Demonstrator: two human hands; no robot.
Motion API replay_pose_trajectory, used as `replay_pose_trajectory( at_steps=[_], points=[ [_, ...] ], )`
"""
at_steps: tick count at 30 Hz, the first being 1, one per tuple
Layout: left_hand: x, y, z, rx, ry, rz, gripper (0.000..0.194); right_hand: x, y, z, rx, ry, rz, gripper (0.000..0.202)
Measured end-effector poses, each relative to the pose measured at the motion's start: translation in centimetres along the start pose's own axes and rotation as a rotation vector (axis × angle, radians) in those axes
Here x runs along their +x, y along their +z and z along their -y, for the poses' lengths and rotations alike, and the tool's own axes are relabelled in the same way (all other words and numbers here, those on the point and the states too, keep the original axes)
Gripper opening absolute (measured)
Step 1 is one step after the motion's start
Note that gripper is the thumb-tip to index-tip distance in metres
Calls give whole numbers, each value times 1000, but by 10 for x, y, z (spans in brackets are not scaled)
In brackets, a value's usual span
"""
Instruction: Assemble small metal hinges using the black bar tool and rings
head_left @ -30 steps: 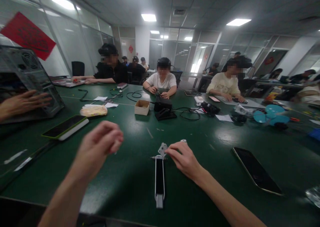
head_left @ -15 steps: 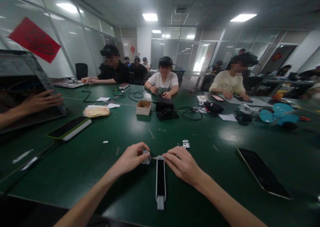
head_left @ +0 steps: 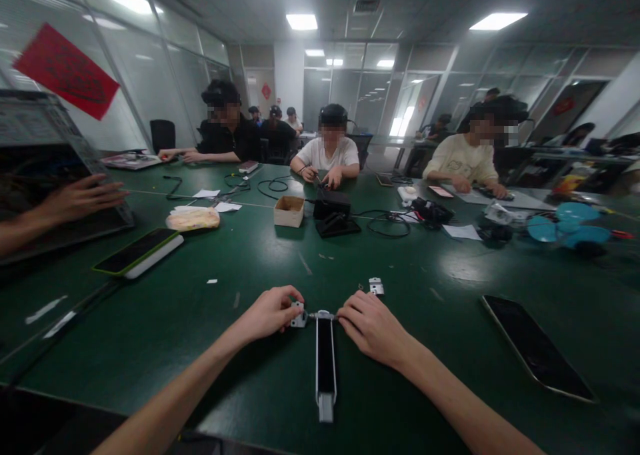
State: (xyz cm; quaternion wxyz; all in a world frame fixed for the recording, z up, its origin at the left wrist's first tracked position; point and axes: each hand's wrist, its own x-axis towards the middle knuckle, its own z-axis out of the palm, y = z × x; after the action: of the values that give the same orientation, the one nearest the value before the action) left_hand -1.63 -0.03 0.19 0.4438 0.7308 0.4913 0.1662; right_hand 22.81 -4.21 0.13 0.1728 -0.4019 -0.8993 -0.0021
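Observation:
My left hand [head_left: 273,313] pinches a small silver metal bracket [head_left: 299,316] with holes in it, held beside the upper end of a long narrow piece [head_left: 325,361] with a dark face and pale metal frame. This piece lies on the green table, pointing at me. A thin metal pin [head_left: 313,315] crosses its upper end, the left tip close to the bracket. My right hand [head_left: 371,325] has its fingers closed at the pin's right end; the fingertips partly hide what they grip. Just beyond that hand lies another small metal bracket [head_left: 377,285].
A smartphone [head_left: 537,348] lies at right, another phone [head_left: 137,251] at left. At far left a person's hand [head_left: 85,201] touches an open metal case [head_left: 117,225]. Farther back stand a small cardboard box [head_left: 289,212] and a black device [head_left: 333,205]; people sit across the table.
The left hand's bracket has turned, showing more of its holed face. My right fingers have shifted slightly rightward off the frame's upper end, so more of the pin shows. The view has shifted slightly.

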Motion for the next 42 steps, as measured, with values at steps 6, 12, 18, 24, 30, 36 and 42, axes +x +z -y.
replay_pose_trajectory(
  at_steps=[6,12,18,24,30,36,42],
  points=[
    [4,3,-4,-2,6,29,36,0,4,0,16,34,22,16],
    [6,6,-2,74,86,-4,30,0,3,3,58,78,38,16],
    [1,2,-9,202,179,-3,18,0,3,2,66,73,9,15],
    [-5,-2,-19,338,221,67,12,0,4,2,73,67,4,15],
    [-1,-3,-18,452,274,66,12,1,-1,-1,66,34,-16,14],
    [3,-9,-19,495,289,127,13,-10,-22,-42,-35,222,-116,19],
    [7,-22,-28,563,331,192,13,-29,-22,-88,-128,471,-133,38]
  ],
)
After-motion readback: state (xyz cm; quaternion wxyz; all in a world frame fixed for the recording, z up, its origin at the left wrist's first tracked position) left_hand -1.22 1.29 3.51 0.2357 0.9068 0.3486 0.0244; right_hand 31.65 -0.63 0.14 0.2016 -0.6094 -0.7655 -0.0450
